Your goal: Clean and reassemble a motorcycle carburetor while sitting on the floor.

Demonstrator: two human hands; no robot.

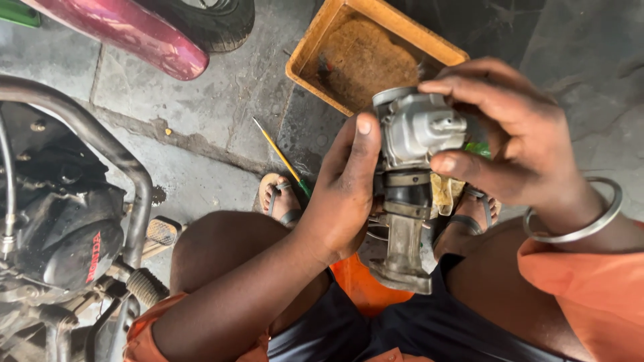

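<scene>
Between the knees, the left hand (342,194) grips a grey carburetor (410,181) upright; the right hand (516,144) clasps its top, near an orange tray (305,50).

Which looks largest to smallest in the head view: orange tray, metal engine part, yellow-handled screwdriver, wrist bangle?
1. Orange tray, partly cropped.
2. Metal engine part, though nearer the camera, so unsure against the tray.
3. Yellow-handled screwdriver and wrist bangle look alike.

Two hands (342,194) (516,141), one carburetor (412,181), one orange tray (305,60), one screwdriver (282,159), two sandals (282,201).
</scene>
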